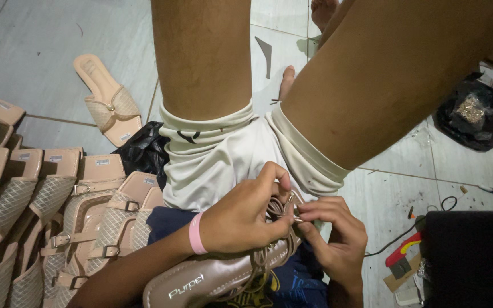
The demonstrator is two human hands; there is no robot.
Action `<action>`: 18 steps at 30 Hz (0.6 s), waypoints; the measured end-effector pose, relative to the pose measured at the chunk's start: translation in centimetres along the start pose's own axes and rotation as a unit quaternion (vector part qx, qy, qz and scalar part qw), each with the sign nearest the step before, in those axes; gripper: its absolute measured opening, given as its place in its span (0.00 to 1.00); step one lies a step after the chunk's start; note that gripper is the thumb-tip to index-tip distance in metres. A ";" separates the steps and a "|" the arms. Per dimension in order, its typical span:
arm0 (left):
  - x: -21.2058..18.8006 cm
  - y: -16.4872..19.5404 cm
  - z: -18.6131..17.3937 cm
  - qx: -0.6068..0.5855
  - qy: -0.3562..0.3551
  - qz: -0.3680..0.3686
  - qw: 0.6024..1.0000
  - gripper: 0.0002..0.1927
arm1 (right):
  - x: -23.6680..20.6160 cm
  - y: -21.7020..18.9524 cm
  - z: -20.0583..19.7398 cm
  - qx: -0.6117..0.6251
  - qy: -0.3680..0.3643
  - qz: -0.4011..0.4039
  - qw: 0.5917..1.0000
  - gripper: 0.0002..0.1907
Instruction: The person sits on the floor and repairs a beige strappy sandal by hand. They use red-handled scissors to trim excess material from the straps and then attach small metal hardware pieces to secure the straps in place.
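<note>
Your left hand point(241, 219) grips the looped straps point(274, 212) of the beige sandal point(201, 282) that lies across your lap, sole side up, with its heel end toward the bottom edge of the view. Your right hand point(335, 228) pinches a small metal buckle point(293, 208) between thumb and fingertips, right against the left hand's fingers. Keep both pinches close together, as they are, so the strap end stays stiff and does not flop while you feed it. The buckle is tiny and partly hidden by your fingers, so it is hard to tell whether the strap has entered it; tilt the work slightly toward you to check. Brace the sandal against your thigh so it does not slide. To your left, a stack of finished buckled sandals point(58, 217) stands in rows on the tiled floor point(29, 45), with one loose sandal point(108, 100) lying apart beyond them.
</note>
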State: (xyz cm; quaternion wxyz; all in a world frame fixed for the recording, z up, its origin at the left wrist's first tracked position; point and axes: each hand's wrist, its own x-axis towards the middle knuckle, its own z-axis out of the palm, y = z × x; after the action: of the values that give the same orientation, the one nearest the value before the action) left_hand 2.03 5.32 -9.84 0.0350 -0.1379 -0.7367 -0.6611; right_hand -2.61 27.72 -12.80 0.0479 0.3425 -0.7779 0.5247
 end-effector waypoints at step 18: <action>1.0 -0.6 -2.4 -0.046 -0.028 -0.046 0.997 0.21 | -0.1 2.1 -0.6 0.123 -0.017 0.101 0.987 0.08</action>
State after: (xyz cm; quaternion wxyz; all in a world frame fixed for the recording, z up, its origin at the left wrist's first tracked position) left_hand 0.57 3.03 -9.90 -0.0226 -0.1237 -0.7119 -0.6909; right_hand -3.97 28.68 -14.26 -0.0609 0.2745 -0.7389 0.6124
